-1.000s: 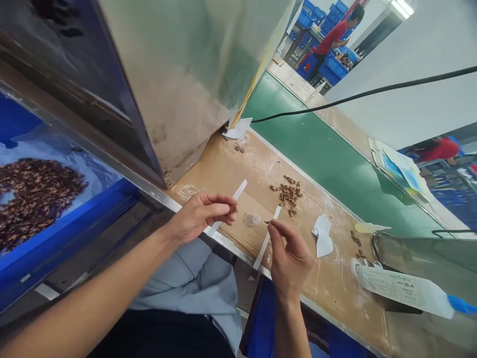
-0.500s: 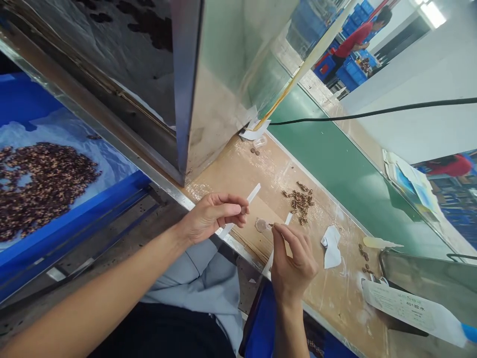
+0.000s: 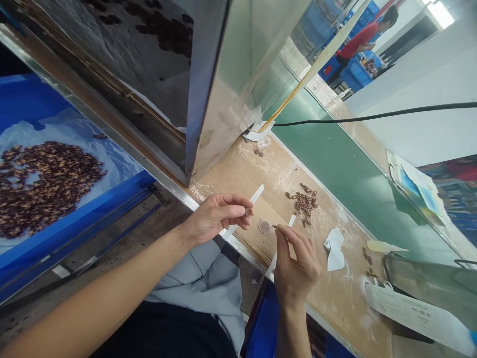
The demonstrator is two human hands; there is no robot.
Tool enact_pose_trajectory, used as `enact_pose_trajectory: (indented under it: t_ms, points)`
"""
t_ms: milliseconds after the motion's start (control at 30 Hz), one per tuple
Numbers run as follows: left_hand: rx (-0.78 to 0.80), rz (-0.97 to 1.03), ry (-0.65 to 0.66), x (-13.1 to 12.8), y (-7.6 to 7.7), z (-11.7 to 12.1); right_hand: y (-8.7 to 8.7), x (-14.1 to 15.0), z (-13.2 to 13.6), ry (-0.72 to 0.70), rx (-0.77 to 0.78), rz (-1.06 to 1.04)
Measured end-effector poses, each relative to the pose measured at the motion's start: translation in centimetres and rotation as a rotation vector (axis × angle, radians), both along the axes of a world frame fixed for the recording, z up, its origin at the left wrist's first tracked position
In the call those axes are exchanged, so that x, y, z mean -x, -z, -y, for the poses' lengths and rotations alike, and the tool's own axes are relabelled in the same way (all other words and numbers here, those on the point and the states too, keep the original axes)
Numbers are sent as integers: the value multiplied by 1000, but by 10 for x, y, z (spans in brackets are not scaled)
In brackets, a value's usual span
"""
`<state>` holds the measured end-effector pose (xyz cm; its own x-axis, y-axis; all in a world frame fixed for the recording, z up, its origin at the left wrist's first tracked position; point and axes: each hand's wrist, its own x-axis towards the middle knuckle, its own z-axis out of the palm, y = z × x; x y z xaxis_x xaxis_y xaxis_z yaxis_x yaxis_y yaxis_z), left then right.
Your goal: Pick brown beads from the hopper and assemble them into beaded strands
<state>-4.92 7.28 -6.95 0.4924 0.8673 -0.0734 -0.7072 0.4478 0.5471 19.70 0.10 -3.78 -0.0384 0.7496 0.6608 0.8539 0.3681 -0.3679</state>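
My left hand [image 3: 218,217] pinches a narrow white strip [image 3: 242,213] that sticks out past both sides of the fingers. My right hand [image 3: 297,267] holds a tiny brass part [image 3: 275,226] between thumb and forefinger, just beside a small round disc [image 3: 265,227] on the bench. A second white strip [image 3: 291,221] lies mostly under my right hand. A little further on sits a loose heap of small brass parts [image 3: 303,205]. The bench's tan surface [image 3: 238,174] carries them all.
A blue tray [image 3: 48,189] on my left holds a large heap of dark parts on a plastic liner. A metal panel [image 3: 212,114] rises behind the bench. Crumpled white paper [image 3: 335,250], a green belt [image 3: 335,149] and a co-worker in red [image 3: 357,42] are to the right.
My right fingertips with the tiny brass part have moved closer to the round disc. The whole view has shifted right and slightly down.
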Motion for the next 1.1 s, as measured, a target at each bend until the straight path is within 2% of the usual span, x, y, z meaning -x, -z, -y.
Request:
enact_pose_trajectory:
  t_ms: [300, 567, 767, 900, 1100]
  points:
    - [39, 7, -12, 0, -2, 1, -1, 0, -1, -23, -14, 22]
    - [103, 35, 26, -5, -7, 17, -7, 1, 3, -16, -22, -28]
    - [152, 105, 40, -10, -8, 23, -7, 0, 2, -12, 7, -49]
    - [141, 81, 53, -10, -6, 24, -5, -1, 1, 2, -13, -80]
    - [154, 73, 74, -13, -3, 26, -11, -3, 2, 11, 6, -137]
